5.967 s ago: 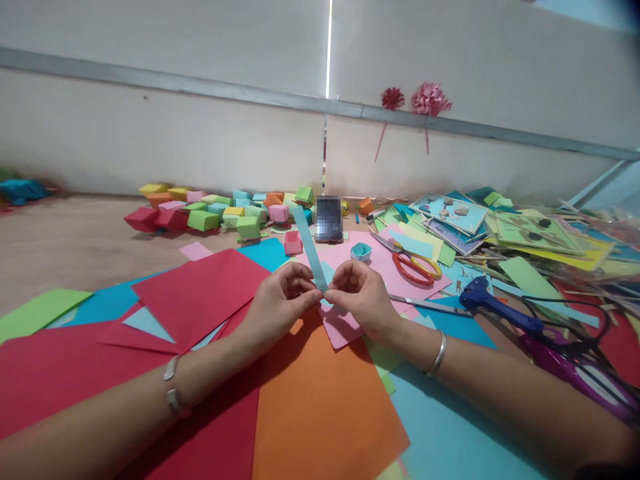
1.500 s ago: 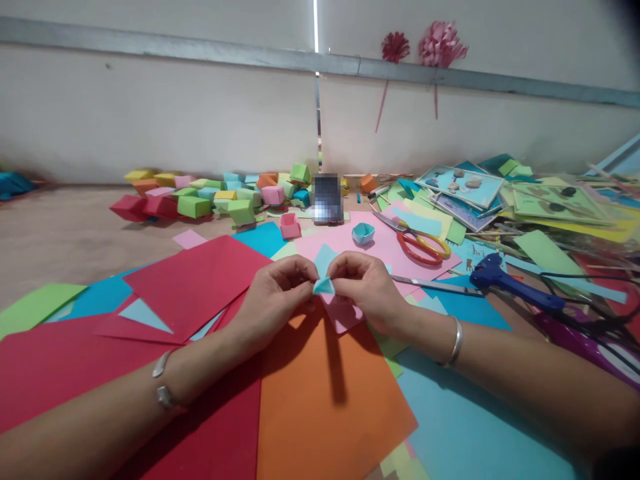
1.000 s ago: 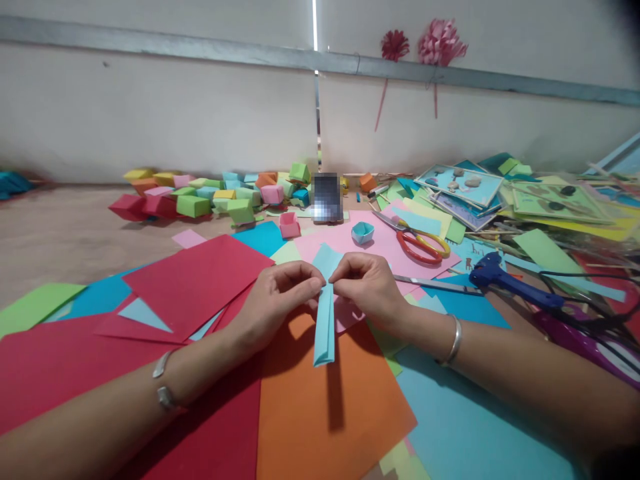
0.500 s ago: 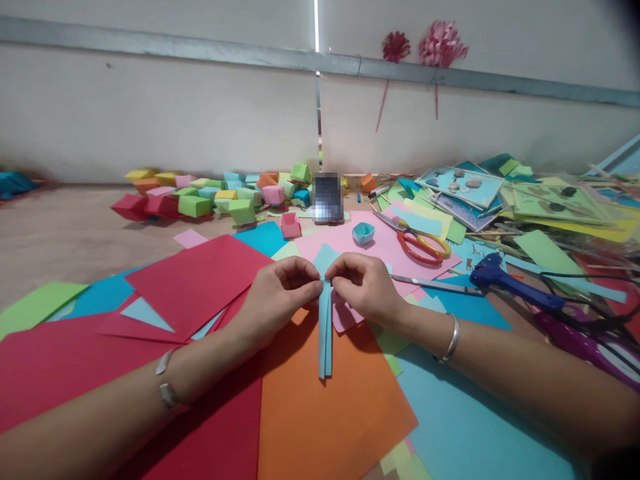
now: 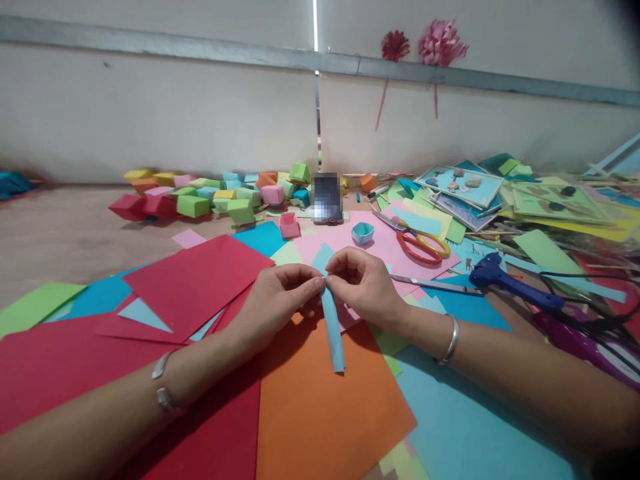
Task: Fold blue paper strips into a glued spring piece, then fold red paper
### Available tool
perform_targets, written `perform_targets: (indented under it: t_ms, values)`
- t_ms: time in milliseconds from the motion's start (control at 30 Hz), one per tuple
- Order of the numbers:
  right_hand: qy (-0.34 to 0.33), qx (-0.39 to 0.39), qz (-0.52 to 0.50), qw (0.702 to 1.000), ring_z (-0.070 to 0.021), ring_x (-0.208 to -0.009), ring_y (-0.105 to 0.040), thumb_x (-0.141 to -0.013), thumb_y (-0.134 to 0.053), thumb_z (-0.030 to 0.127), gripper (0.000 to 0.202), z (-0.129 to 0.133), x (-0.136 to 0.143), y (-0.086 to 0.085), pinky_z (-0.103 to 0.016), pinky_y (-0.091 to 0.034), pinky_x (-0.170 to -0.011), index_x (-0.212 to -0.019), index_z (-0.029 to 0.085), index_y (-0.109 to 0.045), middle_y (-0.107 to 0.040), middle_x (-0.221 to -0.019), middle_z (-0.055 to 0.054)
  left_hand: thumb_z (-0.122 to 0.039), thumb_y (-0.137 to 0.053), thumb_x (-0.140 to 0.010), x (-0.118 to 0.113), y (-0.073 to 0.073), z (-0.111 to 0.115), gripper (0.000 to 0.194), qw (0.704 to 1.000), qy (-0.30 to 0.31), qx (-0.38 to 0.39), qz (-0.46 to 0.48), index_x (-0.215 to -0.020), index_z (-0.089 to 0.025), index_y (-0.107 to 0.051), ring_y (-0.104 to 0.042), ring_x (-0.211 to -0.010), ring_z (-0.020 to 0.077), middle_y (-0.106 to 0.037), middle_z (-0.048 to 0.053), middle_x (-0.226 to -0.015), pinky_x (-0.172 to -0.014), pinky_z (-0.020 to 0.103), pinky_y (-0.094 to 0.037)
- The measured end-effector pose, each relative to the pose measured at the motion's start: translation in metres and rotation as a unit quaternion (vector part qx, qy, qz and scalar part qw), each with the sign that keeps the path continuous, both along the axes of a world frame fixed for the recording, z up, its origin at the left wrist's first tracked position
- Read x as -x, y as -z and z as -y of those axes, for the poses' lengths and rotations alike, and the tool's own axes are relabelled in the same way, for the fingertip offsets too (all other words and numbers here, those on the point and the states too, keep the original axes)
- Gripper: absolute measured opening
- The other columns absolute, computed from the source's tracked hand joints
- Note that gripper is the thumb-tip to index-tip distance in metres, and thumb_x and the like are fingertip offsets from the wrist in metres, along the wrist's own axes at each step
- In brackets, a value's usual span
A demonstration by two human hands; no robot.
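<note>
A light-blue paper strip point(image 5: 333, 333) is pinched between both hands above an orange sheet point(image 5: 335, 413). My left hand point(image 5: 283, 297) holds it from the left with thumb and forefinger; my right hand point(image 5: 367, 283) grips the same spot from the right. The strip's long end hangs down toward me, and a short end shows above the fingertips. The fold between the fingers is hidden. Just beyond the hands sit a small teal folded-paper box point(image 5: 363, 233) and a pink one point(image 5: 289, 226).
Scissors point(image 5: 423, 247) and a metal ruler point(image 5: 435, 285) lie to the right, near a blue glue gun point(image 5: 515, 283) with a cord. Red sheets point(image 5: 200, 287) spread leftward. Several paper boxes point(image 5: 195, 203) line the wall, by a phone point(image 5: 327, 199). Picture cards point(image 5: 460, 187) are stacked at right.
The strip's hanging end has swung right; its two parallel layers now show as one band. My left fingers have moved slightly right and the fingertips overlap more closely.
</note>
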State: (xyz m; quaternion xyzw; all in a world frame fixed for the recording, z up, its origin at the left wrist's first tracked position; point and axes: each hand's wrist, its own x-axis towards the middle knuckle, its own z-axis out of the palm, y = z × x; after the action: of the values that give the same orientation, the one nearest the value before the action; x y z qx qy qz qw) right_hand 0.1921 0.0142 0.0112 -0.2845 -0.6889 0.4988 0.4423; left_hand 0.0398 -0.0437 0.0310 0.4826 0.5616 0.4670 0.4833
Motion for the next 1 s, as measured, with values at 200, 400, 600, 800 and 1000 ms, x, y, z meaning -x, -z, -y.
perform_targets:
  t_ms: [200,400,600,800,1000]
  values:
    - [0.009,0.009,0.068,0.998,-0.0121,-0.063,-0.057,-0.074,-0.062,0.022,0.004,-0.0001,-0.0007,-0.0016,-0.025,-0.046,-0.059,-0.075,0.019,-0.061,-0.062,-0.069,0.001,-0.041,-0.074,-0.069,0.0005,-0.0044,0.0021,0.023,0.998,-0.028,-0.028,-0.054,-0.065,-0.019,-0.068,-0.056,-0.051,0.0131,-0.063,-0.001,-0.054,-0.049,0.023,-0.043]
    - [0.029,-0.055,0.11,0.992,-0.0108,-0.06,-0.053,-0.074,-0.058,0.018,0.009,0.0064,-0.003,-0.0084,-0.025,-0.044,-0.058,-0.065,0.02,-0.056,-0.059,-0.063,0.003,-0.04,-0.075,-0.067,0.0011,-0.0027,0.0041,0.022,0.995,-0.033,-0.036,-0.088,-0.062,-0.02,-0.068,-0.052,-0.047,0.0132,-0.06,-0.001,-0.051,-0.043,0.022,-0.038]
    - [0.045,-0.03,0.08,0.995,-0.0104,-0.058,-0.053,-0.075,-0.06,0.021,0.01,0.005,-0.0029,-0.0074,-0.024,-0.043,-0.056,-0.065,0.019,-0.056,-0.059,-0.062,0.003,-0.041,-0.074,-0.071,-0.0007,-0.0008,0.0031,0.022,0.998,-0.042,-0.029,-0.042,-0.074,-0.019,-0.075,-0.06,-0.054,0.0143,-0.07,0.001,-0.063,-0.05,0.024,-0.047]
    - [0.046,0.004,0.061,0.997,-0.0114,-0.06,-0.055,-0.077,-0.063,0.024,0.011,0.0025,-0.0021,-0.0053,-0.024,-0.044,-0.054,-0.068,0.019,-0.059,-0.062,-0.065,0.001,-0.036,-0.083,-0.063,-0.0014,-0.0006,-0.0008,0.024,0.999,-0.048,-0.016,-0.01,-0.078,-0.019,-0.073,-0.067,-0.065,0.0174,-0.075,0.003,-0.073,-0.061,0.027,-0.054]
    - [0.017,0.004,0.053,0.998,-0.012,-0.064,-0.058,-0.076,-0.063,0.021,0.003,-0.0004,-0.0003,0.0001,-0.024,-0.047,-0.056,-0.077,0.018,-0.065,-0.065,-0.071,0.0,-0.038,-0.086,-0.058,-0.0004,-0.0007,-0.0009,0.029,0.998,-0.055,-0.005,0.025,-0.073,-0.019,-0.07,-0.062,-0.06,0.0152,-0.069,0.001,-0.066,-0.059,0.027,-0.052]
